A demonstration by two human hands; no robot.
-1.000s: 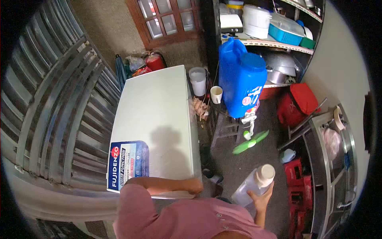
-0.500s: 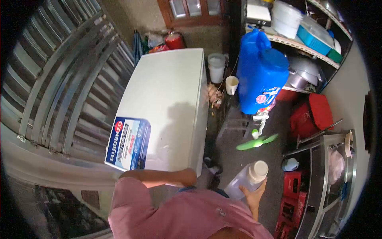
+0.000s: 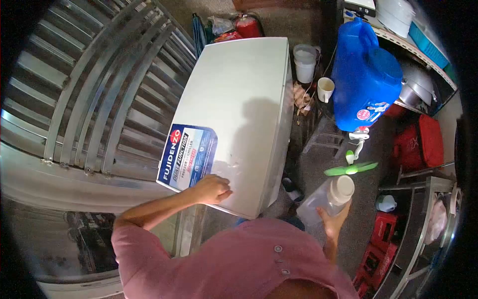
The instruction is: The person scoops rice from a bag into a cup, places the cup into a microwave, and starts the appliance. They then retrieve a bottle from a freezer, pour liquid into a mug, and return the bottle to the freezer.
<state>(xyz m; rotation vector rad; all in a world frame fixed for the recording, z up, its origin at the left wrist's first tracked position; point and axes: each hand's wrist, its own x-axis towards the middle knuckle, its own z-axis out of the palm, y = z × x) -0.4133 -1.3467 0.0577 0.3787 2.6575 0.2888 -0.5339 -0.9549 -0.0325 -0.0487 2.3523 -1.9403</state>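
My left hand (image 3: 212, 189) is closed over the near edge of a white chest freezer (image 3: 239, 84), beside its blue and white label (image 3: 188, 154). Whether anything is inside those curled fingers is hidden. In my right hand (image 3: 334, 219) is a translucent plastic bottle (image 3: 317, 202) with a wide cream lid (image 3: 342, 188), held tilted at my right side. Beyond the bottle, a green fan blade (image 3: 351, 169) shows below a large blue water container (image 3: 366, 74).
A metal gate (image 3: 99, 89) runs along the left. A white bucket (image 3: 304, 62) and a cream mug (image 3: 325, 88) stand right of the freezer. Red crates (image 3: 381, 244), a red bag (image 3: 420, 142) and a metal rack (image 3: 418, 224) are on the right.
My left hand has moved from near my waist out to the freezer's front edge. The view has shifted, so the freezer and blue container appear further right. The bottle remains in my right hand.
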